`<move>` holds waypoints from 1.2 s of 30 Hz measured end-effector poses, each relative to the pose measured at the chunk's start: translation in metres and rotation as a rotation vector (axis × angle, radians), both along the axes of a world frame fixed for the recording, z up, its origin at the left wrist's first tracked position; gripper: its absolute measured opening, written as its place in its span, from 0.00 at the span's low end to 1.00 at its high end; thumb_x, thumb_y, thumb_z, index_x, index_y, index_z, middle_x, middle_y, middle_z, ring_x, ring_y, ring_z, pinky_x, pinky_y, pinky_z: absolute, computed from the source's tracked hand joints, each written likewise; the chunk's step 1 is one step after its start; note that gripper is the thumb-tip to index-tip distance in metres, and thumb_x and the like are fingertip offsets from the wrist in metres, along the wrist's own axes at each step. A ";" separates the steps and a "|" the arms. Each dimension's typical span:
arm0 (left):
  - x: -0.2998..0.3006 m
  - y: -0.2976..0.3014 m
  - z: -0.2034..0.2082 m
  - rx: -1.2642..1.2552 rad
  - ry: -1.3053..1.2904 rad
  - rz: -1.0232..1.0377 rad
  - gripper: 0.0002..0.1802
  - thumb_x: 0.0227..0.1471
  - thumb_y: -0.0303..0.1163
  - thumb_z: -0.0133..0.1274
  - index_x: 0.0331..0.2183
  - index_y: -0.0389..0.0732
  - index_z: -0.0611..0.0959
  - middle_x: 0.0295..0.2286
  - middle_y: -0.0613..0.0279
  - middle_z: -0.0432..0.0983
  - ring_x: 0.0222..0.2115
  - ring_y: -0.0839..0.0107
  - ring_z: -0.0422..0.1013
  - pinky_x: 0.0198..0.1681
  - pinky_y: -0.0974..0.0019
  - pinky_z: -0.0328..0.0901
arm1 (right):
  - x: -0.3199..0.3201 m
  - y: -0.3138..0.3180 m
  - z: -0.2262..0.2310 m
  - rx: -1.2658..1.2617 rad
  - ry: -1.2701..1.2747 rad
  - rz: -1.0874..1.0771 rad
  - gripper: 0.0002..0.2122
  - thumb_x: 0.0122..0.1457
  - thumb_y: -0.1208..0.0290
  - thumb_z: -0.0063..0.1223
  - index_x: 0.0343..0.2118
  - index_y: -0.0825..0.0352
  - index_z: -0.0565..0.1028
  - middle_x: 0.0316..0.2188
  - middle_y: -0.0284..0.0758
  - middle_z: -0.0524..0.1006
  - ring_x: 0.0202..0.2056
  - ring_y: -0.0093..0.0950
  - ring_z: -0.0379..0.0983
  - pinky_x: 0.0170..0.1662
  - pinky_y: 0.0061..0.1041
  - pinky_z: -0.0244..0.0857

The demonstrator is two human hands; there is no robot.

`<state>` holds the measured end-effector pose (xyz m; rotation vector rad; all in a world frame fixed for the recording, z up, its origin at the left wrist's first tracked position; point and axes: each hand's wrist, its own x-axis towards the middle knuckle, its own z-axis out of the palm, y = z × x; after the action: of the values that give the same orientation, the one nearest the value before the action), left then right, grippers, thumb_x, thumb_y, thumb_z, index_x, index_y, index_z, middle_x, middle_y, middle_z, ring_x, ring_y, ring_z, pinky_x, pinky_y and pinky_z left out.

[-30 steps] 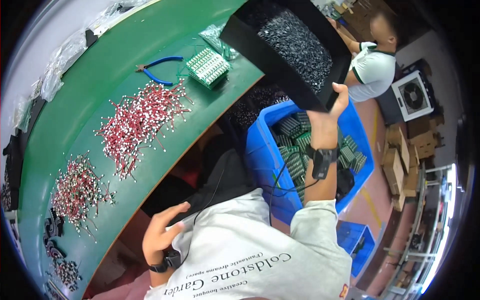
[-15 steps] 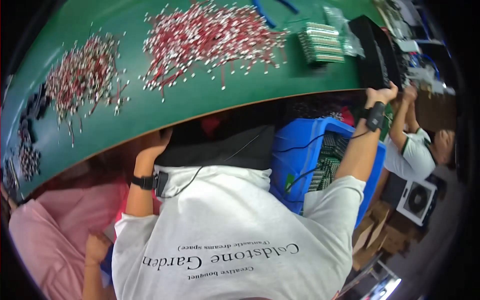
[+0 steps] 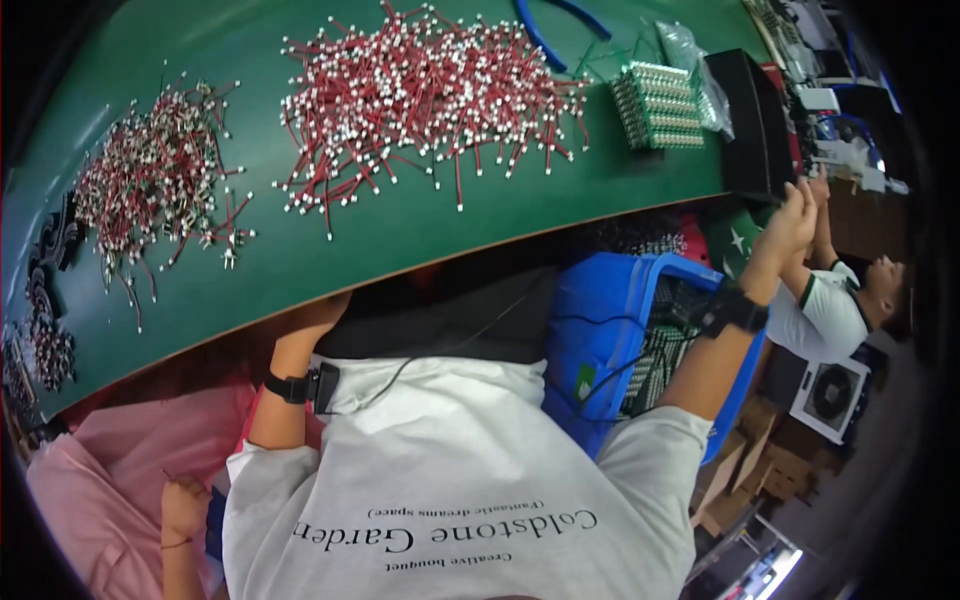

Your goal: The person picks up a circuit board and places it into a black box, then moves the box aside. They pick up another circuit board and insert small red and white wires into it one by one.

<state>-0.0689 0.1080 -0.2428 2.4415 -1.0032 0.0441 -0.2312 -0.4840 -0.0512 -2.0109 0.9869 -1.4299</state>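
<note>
My right hand (image 3: 792, 226) is at the table edge, beside the near corner of a black box (image 3: 742, 125). Its fingers point away from me, stretched out; nothing shows in them, and whether they touch the box is unclear. My left hand (image 3: 318, 316) reaches to the underside of the table edge, where its fingers are hidden. Across the green table (image 3: 450, 220) lies a large pile of short red cables with white connectors (image 3: 420, 100). A smaller cable pile (image 3: 150, 180) is to its left. A stack of green circuit boards (image 3: 660, 105) stands left of the black box.
A blue crate (image 3: 597, 335) with circuit boards stands below the table, by my right arm. Clear plastic bags (image 3: 692, 75) and blue tubing (image 3: 545, 40) lie at the back. Black strips (image 3: 45, 255) are far left. Co-workers sit left, in pink (image 3: 130, 440), and right, in white (image 3: 815, 310).
My right hand has moved right and nearer to me, off the black box's front edge to beside its corner. The whole view has shifted slightly. My left hand stays at the table edge.
</note>
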 end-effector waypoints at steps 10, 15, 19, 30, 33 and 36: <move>0.005 -0.001 -0.038 -0.024 0.211 -0.067 0.17 0.52 0.37 0.58 0.43 0.39 0.82 0.38 0.51 0.79 0.39 0.51 0.75 0.43 0.53 0.69 | 0.152 0.324 0.022 -0.483 0.264 0.970 0.16 0.43 0.75 0.61 0.39 0.66 0.79 0.41 0.42 0.77 0.46 0.40 0.74 0.50 0.36 0.68; 0.017 -0.006 -0.028 -0.272 0.427 -0.034 0.30 0.55 0.37 0.55 0.57 0.40 0.68 0.55 0.51 0.67 0.56 0.54 0.65 0.57 0.52 0.60 | 0.149 0.390 -0.046 -0.175 0.124 1.255 0.15 0.42 0.76 0.64 0.36 0.68 0.79 0.38 0.40 0.77 0.44 0.40 0.74 0.48 0.39 0.69; 0.025 0.012 -0.034 -0.139 0.226 -0.022 0.25 0.57 0.38 0.53 0.53 0.38 0.74 0.51 0.49 0.72 0.52 0.51 0.68 0.55 0.52 0.62 | 0.149 0.383 -0.047 -0.099 0.071 1.248 0.09 0.43 0.80 0.61 0.30 0.70 0.79 0.30 0.40 0.78 0.36 0.38 0.77 0.43 0.36 0.72; 0.013 0.056 -0.058 -0.016 0.279 0.034 0.23 0.57 0.38 0.54 0.51 0.37 0.75 0.49 0.49 0.73 0.51 0.51 0.69 0.54 0.52 0.63 | 0.158 0.361 -0.049 0.447 -0.101 1.343 0.04 0.50 0.82 0.50 0.21 0.74 0.73 0.21 0.40 0.75 0.23 0.31 0.72 0.27 0.27 0.68; 0.041 0.051 -0.067 0.020 0.287 0.011 0.23 0.57 0.38 0.54 0.51 0.37 0.76 0.48 0.48 0.74 0.50 0.50 0.69 0.54 0.52 0.63 | 0.153 0.361 -0.048 0.412 -0.058 1.345 0.03 0.51 0.84 0.51 0.22 0.74 0.73 0.23 0.40 0.75 0.24 0.31 0.72 0.28 0.27 0.67; 0.056 0.056 -0.073 0.067 0.255 0.036 0.22 0.57 0.38 0.54 0.50 0.37 0.76 0.48 0.48 0.74 0.50 0.50 0.70 0.54 0.52 0.63 | 0.152 0.364 -0.046 0.345 -0.032 1.330 0.03 0.51 0.82 0.55 0.23 0.71 0.74 0.23 0.38 0.75 0.24 0.30 0.72 0.28 0.27 0.66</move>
<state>-0.0124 0.1645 -0.3159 2.4479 -0.8598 -0.2857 -0.0789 -0.1205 -0.0973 -1.7038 -0.2126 -0.4810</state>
